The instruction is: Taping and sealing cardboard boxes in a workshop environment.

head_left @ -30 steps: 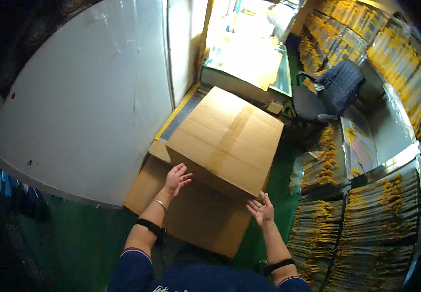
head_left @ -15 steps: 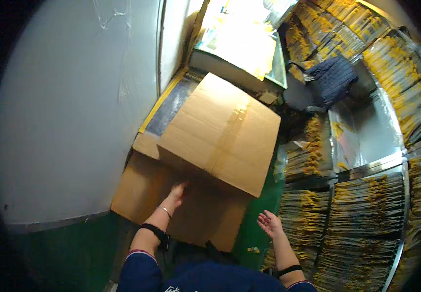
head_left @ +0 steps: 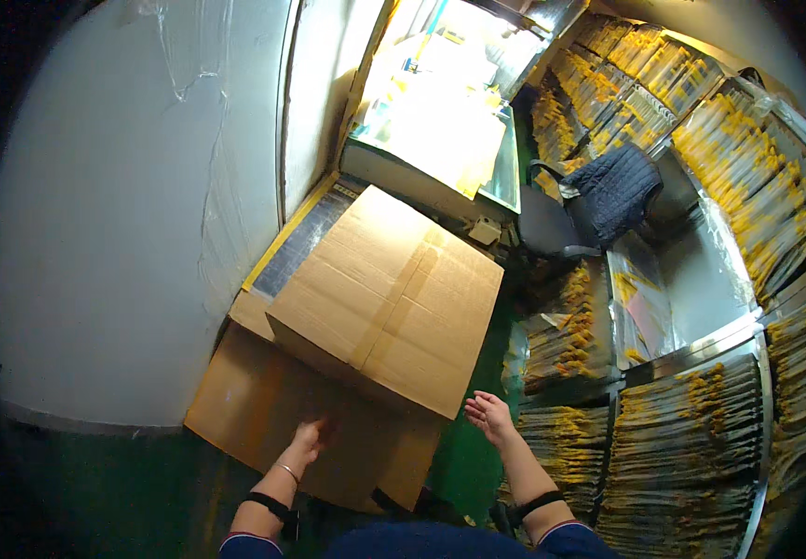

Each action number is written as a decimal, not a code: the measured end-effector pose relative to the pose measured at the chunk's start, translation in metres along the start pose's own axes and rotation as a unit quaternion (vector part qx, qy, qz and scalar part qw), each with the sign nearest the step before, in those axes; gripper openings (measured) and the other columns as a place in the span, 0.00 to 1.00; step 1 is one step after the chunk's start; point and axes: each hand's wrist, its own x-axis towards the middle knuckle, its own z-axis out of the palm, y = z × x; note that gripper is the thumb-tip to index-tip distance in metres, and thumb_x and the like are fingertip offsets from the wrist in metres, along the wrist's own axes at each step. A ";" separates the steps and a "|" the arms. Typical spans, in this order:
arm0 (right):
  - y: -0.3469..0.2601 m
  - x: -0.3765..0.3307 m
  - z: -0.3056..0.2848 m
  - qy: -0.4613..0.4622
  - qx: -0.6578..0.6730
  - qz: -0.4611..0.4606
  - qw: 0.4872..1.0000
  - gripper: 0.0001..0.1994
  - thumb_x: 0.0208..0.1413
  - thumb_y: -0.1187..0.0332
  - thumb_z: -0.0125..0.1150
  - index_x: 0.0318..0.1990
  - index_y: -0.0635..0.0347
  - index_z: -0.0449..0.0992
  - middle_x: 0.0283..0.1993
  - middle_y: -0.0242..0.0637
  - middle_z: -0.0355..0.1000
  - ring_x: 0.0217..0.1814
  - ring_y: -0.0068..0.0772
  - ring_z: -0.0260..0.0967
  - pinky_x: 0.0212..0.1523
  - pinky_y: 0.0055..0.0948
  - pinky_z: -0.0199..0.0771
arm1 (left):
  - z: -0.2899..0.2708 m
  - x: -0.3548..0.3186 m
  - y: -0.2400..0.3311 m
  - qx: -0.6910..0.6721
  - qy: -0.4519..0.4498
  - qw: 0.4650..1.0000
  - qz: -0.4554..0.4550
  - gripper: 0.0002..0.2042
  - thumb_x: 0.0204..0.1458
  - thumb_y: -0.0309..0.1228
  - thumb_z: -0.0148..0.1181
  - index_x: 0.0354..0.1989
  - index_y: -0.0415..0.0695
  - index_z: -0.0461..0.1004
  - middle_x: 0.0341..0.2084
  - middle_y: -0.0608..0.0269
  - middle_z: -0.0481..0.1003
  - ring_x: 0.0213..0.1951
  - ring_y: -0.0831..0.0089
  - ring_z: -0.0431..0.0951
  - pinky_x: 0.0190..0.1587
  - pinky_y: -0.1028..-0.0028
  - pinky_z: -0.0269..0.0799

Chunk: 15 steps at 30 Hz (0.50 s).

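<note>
Box (head_left: 393,303) btwn panel (head_left: 114,242) & shelves (head_left: 701,350)

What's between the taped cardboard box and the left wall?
In the head view, a dark, yellow-edged panel and, lower in frame, brown cardboard lie between the cardboard box and the wall.

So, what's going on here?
A person's left hand is in front of a taped cardboard box, over the lower cardboard. The right hand is open near the box's near right corner; whether it touches is hard to tell. Neither visibly grips the box. A black chair stands beyond, to the right.
</note>
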 end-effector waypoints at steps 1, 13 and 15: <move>-0.001 0.013 -0.004 -0.004 -0.004 -0.007 1.000 0.16 0.61 0.69 0.52 0.55 0.61 0.65 0.44 0.40 0.72 0.42 0.31 0.72 0.42 0.33 0.76 | 0.003 -0.001 -0.007 -0.001 0.016 1.000 0.002 0.12 0.54 0.26 0.53 0.47 0.39 0.69 0.36 0.59 0.74 0.38 0.65 0.76 0.42 0.66 0.76; -0.033 0.185 -0.108 -0.079 0.064 0.023 0.995 0.16 0.57 0.75 0.52 0.53 0.65 0.65 0.39 0.42 0.72 0.31 0.29 0.71 0.28 0.26 0.71 | 0.211 -0.100 -0.087 -0.001 0.046 0.993 0.113 0.33 0.48 0.33 0.65 0.60 0.41 0.54 0.51 0.52 0.65 0.46 0.64 0.71 0.47 0.61 0.72; -0.026 0.187 -0.139 -0.114 0.095 0.032 0.988 0.16 0.57 0.75 0.53 0.53 0.65 0.65 0.39 0.41 0.72 0.33 0.29 0.71 0.29 0.27 0.73 | 0.248 -0.101 -0.094 0.073 0.091 0.983 0.140 0.39 0.47 0.32 0.66 0.64 0.41 0.46 0.57 0.48 0.58 0.50 0.63 0.69 0.48 0.61 0.71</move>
